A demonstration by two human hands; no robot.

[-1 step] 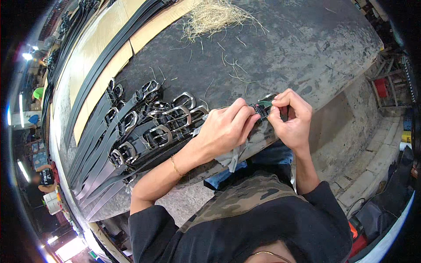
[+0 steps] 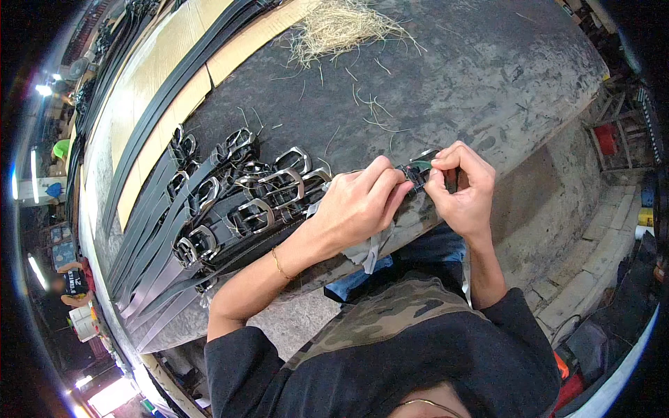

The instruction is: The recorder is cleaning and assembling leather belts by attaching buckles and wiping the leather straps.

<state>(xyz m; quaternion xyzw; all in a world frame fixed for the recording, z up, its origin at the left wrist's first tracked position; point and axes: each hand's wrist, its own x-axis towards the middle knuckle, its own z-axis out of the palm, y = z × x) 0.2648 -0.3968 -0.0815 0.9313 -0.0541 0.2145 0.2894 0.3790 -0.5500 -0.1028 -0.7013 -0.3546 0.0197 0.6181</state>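
My left hand point(image 2: 359, 198) is closed on the buckle end of a black belt point(image 2: 413, 175) near the table's front edge. Just right of it, my right hand point(image 2: 467, 191) is pinched, thumb against index finger, beside the belt's metal buckle point(image 2: 426, 156). A small green piece point(image 2: 420, 166) shows there by the right fingertips. What the right fingers grip is too small to make out. Left of my hands lies a pile of black belts with metal buckles point(image 2: 281, 187), their straps point(image 2: 150, 230) fanning toward the lower left. A grey cloth strip point(image 2: 369, 254) hangs below my left hand.
Pale straw-like strands point(image 2: 341, 31) lie heaped on the dark table point(image 2: 481, 70), with loose bits scattered nearer. Long black straps point(image 2: 171, 90) rest on cardboard point(image 2: 226, 49) at the far left. A person point(image 2: 70, 282) is at the left rim; a metal rack point(image 2: 617, 139) stands right.
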